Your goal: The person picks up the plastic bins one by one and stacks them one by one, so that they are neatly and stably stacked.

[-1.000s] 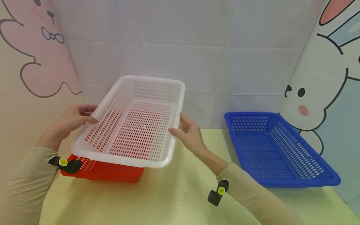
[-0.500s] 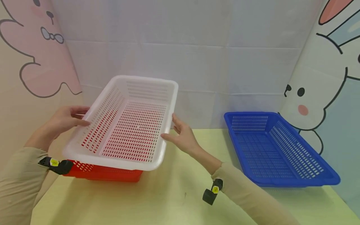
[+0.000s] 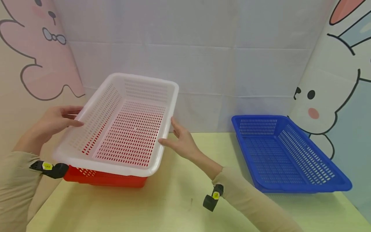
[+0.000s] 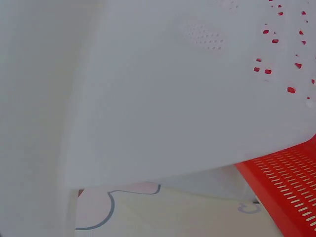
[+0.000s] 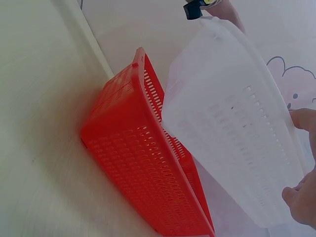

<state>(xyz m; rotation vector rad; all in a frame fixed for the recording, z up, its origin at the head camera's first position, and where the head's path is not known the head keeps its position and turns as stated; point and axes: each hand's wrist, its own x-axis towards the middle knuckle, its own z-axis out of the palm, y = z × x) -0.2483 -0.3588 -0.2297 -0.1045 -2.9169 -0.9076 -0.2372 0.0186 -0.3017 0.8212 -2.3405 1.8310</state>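
Two bare hands, the left hand and the right hand, hold a white slotted plastic basket aloft near nine o'clock in the head view, tilted so its inside faces the wearer. Below it, toward eight o'clock, a red slotted plastic basket sits on the pale yellow table, its mouth mostly hidden from this angle. A blue slotted plastic basket stands well apart, between three and four o'clock.

The right wrist view shows what the head view conceals: the white basket's lower corner hangs at the red basket's mouth, though contact cannot be told. Red shows through the white slots in the left wrist view, with the red basket's wall at four o'clock; the left hand is out of that frame.

Both grips are narrow pinches on opposite rims. At the white basket's nine o'clock, the left thumb lies over the rim, fingers behind it; between three and four, the right thumb presses the rim, fingers along the outer side.
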